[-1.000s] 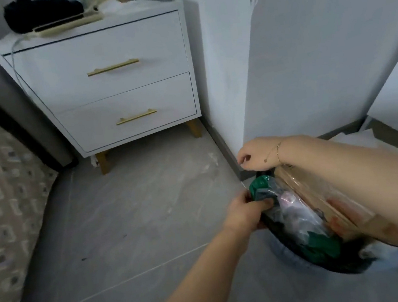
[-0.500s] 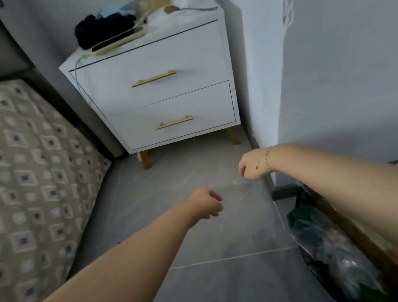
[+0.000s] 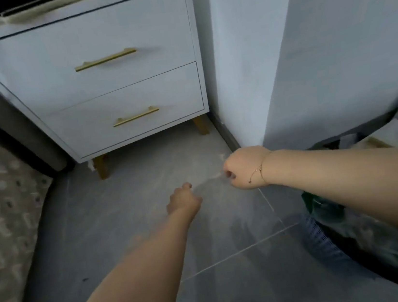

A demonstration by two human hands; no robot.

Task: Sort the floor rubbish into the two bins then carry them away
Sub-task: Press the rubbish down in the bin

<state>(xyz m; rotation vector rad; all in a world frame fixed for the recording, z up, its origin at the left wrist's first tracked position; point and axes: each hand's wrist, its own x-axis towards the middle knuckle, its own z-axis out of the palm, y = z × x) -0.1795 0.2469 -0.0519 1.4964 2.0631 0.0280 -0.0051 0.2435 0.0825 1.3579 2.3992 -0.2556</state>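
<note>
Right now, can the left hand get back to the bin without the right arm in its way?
Probably not straight across. The left hand is over bare floor, and the right forearm lies across the bin, covering much of its opening; only its near rim looks free to reach.

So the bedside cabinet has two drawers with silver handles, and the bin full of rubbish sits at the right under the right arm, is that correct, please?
Not quite: the head view shows the handles are gold, not silver. The rest holds: the bedside cabinet has two drawers, and the bin full of rubbish sits at the right under the right arm.
</note>
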